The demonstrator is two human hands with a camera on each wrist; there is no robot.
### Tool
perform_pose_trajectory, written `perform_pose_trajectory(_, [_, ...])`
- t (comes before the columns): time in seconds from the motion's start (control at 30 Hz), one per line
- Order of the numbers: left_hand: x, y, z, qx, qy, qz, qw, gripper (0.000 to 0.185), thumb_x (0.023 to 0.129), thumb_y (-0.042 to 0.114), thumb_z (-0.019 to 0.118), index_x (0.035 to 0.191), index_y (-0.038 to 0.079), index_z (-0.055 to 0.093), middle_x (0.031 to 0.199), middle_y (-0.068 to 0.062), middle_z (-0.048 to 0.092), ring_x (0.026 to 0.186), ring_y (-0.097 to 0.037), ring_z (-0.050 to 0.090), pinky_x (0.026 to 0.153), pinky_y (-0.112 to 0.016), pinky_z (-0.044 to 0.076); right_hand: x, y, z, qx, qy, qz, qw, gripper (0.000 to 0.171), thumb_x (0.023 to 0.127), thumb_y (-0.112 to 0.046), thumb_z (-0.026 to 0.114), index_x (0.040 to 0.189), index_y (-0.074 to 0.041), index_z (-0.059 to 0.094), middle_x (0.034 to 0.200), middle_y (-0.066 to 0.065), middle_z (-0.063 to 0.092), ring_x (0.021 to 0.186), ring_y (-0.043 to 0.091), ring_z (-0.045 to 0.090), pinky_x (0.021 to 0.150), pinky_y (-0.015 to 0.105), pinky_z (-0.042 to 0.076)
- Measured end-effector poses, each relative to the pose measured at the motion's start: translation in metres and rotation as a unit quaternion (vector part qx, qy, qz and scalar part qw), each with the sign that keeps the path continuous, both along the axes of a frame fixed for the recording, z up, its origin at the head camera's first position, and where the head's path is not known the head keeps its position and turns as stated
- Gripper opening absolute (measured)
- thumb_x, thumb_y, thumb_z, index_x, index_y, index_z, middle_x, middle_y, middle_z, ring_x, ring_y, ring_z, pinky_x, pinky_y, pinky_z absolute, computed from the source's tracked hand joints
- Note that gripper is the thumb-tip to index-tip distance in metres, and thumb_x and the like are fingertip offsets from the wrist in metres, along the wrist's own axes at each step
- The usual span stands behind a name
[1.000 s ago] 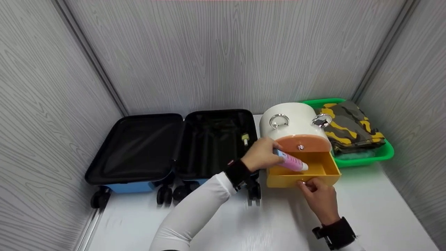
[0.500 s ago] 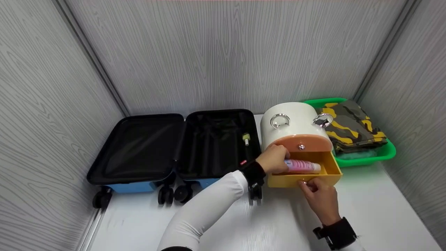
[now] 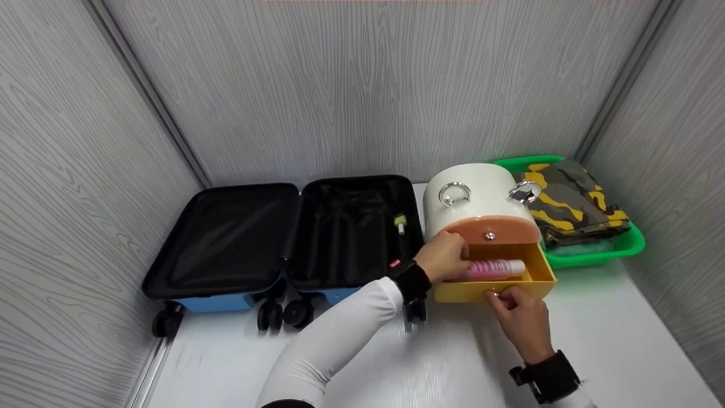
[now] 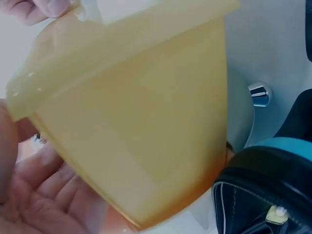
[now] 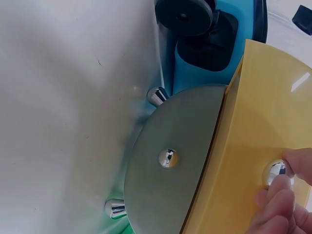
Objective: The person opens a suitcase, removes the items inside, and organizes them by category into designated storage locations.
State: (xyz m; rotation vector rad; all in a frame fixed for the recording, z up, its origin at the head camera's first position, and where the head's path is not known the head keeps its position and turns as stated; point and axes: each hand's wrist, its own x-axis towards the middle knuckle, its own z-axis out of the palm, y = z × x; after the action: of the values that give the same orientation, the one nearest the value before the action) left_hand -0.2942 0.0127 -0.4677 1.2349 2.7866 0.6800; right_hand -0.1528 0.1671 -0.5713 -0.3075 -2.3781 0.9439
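A pink tube (image 3: 490,269) with a white cap lies in the pulled-out yellow drawer (image 3: 524,292) of a white round-topped drawer box (image 3: 481,187). My left hand (image 3: 444,258) reaches over the drawer's left side, at the tube's blue end. Its fingertips are hidden, so I cannot tell whether they still hold the tube; in the left wrist view the drawer wall (image 4: 146,126) covers them. With thumb and fingers, my right hand (image 3: 518,317) pinches the drawer's silver knob (image 5: 276,170). Above the drawer is an orange front (image 3: 510,231) with its own knob.
An open blue suitcase with black lining (image 3: 345,243) lies left of the box. A small yellow-green bottle with a white cap (image 3: 400,222) lies inside it. Behind the box's right side, a green basket (image 3: 628,246) holds folded camouflage cloth (image 3: 572,198). Walls enclose the white table (image 3: 408,374).
My left hand has moved rightward and down into the drawer with the tube. The tube has gone from slanted to lying flat and has turned slightly. My right hand stays on the knob.
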Motion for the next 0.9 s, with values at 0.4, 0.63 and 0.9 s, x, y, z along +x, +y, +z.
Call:
perform_pose_trajectory(0.4, [-0.02,-0.001,0.007,0.202,-0.111,0.227,0.9461,0.066,0.101,0.053,0.069,0.141,0.005,0.048,0.136,-0.014,0.054,0.127,-0.03,0.056,0.11,-0.041,0.048,0.002,-0.002,0.002,-0.02,-0.009,0.0,1.0,0.025,0.093,-0.015,0.088,0.081,-0.002,0.071,0.068,0.008,0.066,0.062,0.018,0.052,0.056,0.023,0.043])
perform_pose_trajectory(0.63, [-0.031,0.011,0.002,0.244,-0.249,0.234,0.9075,0.081,0.103,0.053,0.066,0.157,-0.003,0.043,0.159,-0.028,0.05,0.146,-0.038,0.054,0.126,-0.047,0.042,-0.001,-0.003,0.0,-0.014,-0.002,0.002,1.0,0.026,0.093,-0.015,0.088,0.078,-0.002,0.071,0.067,0.007,0.064,0.061,0.017,0.052,0.056,0.023,0.043])
perform_pose_trajectory(0.9, [-0.036,0.012,0.006,0.252,-0.299,0.235,0.89,0.09,0.1,0.05,0.072,0.164,-0.002,0.036,0.162,-0.028,0.048,0.148,-0.036,0.052,0.126,-0.047,0.041,-0.011,-0.002,0.003,-0.021,-0.011,0.004,1.0,0.026,0.095,-0.016,0.086,0.08,-0.001,0.072,0.067,0.009,0.064,0.062,0.019,0.052,0.056,0.024,0.042])
